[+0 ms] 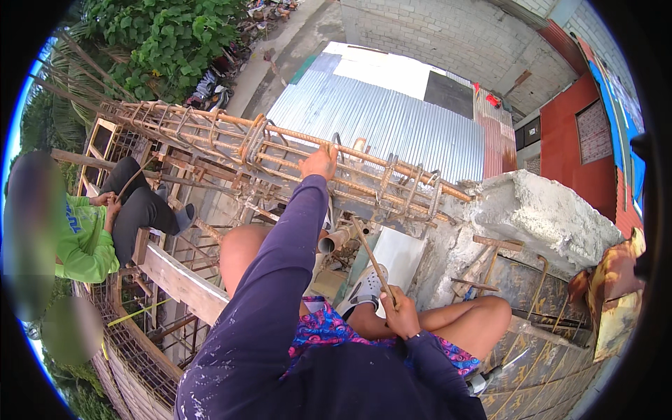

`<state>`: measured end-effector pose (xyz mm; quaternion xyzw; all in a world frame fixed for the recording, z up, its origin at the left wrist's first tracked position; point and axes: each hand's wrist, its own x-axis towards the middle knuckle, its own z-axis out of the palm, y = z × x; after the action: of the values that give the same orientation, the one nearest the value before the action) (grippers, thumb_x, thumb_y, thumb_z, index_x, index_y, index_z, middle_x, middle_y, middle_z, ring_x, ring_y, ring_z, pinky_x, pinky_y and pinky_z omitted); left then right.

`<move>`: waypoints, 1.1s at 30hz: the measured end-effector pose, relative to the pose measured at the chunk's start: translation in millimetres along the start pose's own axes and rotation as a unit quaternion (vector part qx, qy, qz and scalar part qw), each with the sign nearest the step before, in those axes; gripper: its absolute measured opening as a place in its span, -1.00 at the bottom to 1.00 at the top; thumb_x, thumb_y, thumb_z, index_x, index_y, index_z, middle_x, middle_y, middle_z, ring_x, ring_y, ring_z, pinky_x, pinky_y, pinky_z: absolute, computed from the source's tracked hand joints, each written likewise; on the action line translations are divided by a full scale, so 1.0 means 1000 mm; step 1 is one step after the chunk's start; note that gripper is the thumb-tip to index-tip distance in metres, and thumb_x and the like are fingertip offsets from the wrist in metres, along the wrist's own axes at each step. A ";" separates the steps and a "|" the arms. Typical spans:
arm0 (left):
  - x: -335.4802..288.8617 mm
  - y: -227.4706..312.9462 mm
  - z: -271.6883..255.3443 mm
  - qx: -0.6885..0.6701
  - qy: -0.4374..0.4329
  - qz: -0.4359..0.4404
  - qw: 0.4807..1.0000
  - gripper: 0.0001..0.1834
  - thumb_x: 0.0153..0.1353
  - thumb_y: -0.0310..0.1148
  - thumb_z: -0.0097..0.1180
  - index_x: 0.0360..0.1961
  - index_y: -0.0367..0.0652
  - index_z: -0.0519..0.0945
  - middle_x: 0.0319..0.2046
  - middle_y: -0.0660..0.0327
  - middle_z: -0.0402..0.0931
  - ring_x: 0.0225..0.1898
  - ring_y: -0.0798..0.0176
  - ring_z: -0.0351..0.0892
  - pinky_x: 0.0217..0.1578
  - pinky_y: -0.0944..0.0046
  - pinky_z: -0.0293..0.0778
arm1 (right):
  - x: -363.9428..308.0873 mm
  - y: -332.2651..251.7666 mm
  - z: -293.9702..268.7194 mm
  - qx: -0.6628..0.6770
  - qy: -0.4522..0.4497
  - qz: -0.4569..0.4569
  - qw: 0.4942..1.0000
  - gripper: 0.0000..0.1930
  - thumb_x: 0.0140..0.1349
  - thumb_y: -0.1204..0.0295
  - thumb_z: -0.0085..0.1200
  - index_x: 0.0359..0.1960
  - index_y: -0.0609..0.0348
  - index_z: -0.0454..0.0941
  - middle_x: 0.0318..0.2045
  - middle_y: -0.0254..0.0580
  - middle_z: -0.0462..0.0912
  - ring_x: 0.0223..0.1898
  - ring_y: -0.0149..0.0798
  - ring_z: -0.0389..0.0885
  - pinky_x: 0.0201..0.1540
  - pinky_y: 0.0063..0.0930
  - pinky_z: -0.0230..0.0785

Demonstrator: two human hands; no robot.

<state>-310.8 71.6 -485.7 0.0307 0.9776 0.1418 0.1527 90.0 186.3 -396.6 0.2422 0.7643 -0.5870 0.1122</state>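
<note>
A long rusty rebar cage [280, 155], made of ribbed bars with stirrups around them, stretches across in front of me. My left hand [318, 164] reaches out to it, fingers closed at its upper bar near the middle. Bunched stirrups [253, 140] sit on the bars just left of that hand. Lower down, close to my knee, my right hand [401, 313] is wrapped around a thin rusty metal rod [372, 259]. The rod slants up and to the left, its far end below the cage. What lies under my left fingers is partly hidden.
A co-worker in a green shirt [87, 241] sits at the left, holding a thin rod. A wooden plank [180, 280] lies between us. Below the cage is an open pipe end [329, 244]. Rough concrete [546, 217] stands at the right, and a corrugated metal roof [378, 105] lies beyond.
</note>
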 end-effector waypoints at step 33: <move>-0.250 -0.038 0.058 -0.213 0.067 -0.220 0.950 -0.51 0.16 -0.41 0.15 0.05 -0.31 0.25 -0.23 -0.28 0.58 -0.14 -0.31 0.60 -0.10 -0.11 0.50 | -0.029 0.010 -0.024 0.044 0.163 -0.177 0.970 -0.72 0.28 0.45 0.12 -0.55 0.24 0.34 -0.73 -0.38 0.29 -0.65 -0.50 0.22 -0.61 -0.41 0.10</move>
<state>-55.3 25.3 -477.2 -0.2276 0.9152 0.3111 0.1171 123.0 204.1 -385.1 0.2006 0.7762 -0.5834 -0.1302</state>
